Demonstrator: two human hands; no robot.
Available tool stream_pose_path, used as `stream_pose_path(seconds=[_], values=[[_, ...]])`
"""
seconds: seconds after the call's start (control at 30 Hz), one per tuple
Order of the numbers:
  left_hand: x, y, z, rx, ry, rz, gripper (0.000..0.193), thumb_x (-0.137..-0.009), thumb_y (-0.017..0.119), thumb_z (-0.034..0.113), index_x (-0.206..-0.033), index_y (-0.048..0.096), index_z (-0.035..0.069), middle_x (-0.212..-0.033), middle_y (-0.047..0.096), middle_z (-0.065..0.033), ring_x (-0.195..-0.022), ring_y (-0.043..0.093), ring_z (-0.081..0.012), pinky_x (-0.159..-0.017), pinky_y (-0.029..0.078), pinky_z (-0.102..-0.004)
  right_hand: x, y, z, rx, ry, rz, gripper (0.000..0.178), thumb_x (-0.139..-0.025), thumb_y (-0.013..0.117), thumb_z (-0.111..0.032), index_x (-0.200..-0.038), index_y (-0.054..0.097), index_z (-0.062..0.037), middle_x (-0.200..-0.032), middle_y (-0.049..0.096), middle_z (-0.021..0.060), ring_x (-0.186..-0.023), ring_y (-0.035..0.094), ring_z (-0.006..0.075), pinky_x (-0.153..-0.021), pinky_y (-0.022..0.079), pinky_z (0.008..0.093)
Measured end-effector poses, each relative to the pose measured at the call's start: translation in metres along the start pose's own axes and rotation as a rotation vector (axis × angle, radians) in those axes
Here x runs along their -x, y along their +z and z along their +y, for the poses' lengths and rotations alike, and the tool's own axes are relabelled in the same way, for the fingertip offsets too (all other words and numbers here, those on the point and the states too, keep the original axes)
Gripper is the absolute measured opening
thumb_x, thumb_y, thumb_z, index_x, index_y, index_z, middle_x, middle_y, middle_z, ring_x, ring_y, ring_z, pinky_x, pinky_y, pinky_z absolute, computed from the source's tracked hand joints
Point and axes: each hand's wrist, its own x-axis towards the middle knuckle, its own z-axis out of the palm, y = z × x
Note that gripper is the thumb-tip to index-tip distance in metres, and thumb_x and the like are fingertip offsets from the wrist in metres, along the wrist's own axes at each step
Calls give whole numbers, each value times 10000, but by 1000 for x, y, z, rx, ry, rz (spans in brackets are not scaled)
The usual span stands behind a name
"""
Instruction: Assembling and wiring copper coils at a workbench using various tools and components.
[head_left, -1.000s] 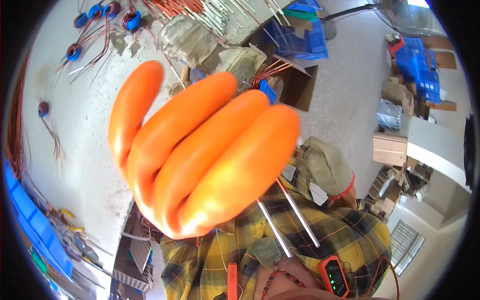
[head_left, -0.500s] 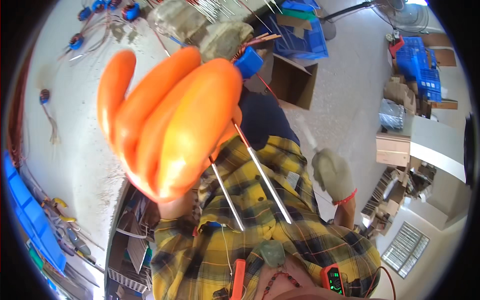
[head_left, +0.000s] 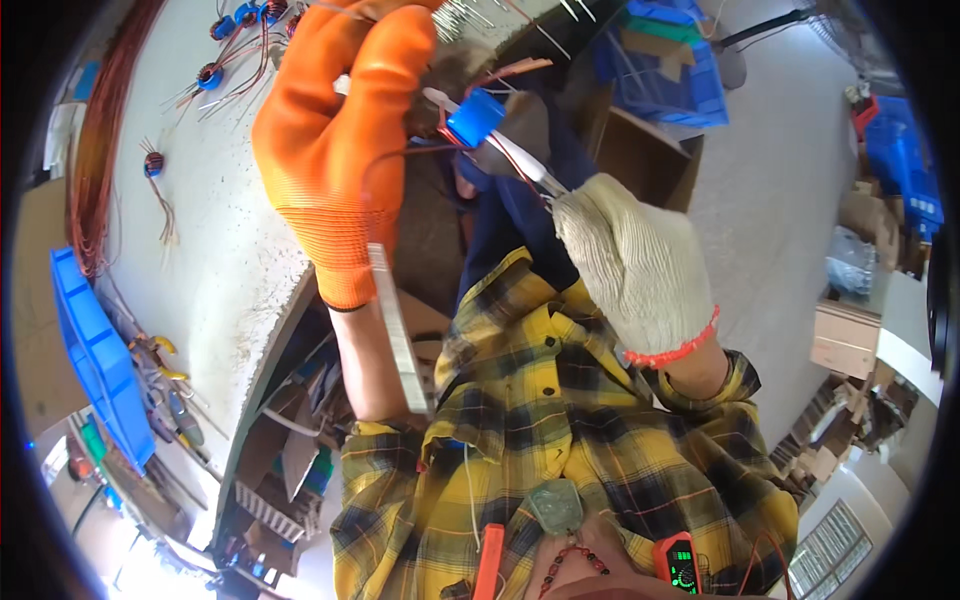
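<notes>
The coil [head_left: 476, 118] is hanging beyond the right edge of the worktop [head_left: 225, 225]. The left hand [head_left: 338, 170] is curling; what it is pinching, I cannot tell. The right hand [head_left: 640, 265] is pinching a white stick [head_left: 527, 158] against or near the coil.

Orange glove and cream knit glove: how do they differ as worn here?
The left hand wears a smooth-looking orange glove, the right hand a cream knit glove. The orange glove's cuff is ribbed and orange with a dark edge; the cream knit glove's ends in red. The left hand sits higher in the picture than the right hand. Both gloves reach the wrist.
</notes>
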Motion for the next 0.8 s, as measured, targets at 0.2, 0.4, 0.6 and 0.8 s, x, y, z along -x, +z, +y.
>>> stream_pose_path(seconds=[0.2, 0.4, 0.6, 0.8], values=[[19, -51, 21, -92, 374, -203, 648, -1038, 643, 295, -1525, 450, -87, -1550, 511, -281, -1435, 509, -396, -1226, 354, -521, 24, -17, -6, -248, 96, -241, 121, -1017, 674, -165, -1045, 667, -48, -895, 665, 186, -771, 683, 416, -610, 495, 425], [-4, -64, 33, -196, 560, -615, 942, -929, 808, 266, -1658, 272, 5, -1557, 436, -392, -1442, 484, -452, -1209, 350, -554, 24, -12, 2, -194, 165, -244, 149, -957, 741, -193, -989, 670, -66, -838, 691, 167, -777, 705, 406, -624, 530, 420], [19, -32, -8, 173, 453, -415, 993, -905, 842, 251, -1673, 250, 40, -1546, 475, -357, -1421, 513, -440, -1206, 367, -551, 22, -5, -7, 11, 175, -250, 131, -994, 705, -196, -968, 669, -73, -783, 706, 136, -697, 717, 307, -594, 521, 354], [-6, -41, 24, -198, 625, -228, 832, -888, 845, 289, -1531, 393, 16, -1378, 614, -274, -1310, 600, -434, -1160, 423, -567, 71, -43, -12, -634, 980, -360, 250, -1066, 561, -204, -1007, 685, 6, -768, 651, 42, -647, 654, 140, -551, 502, 288]])
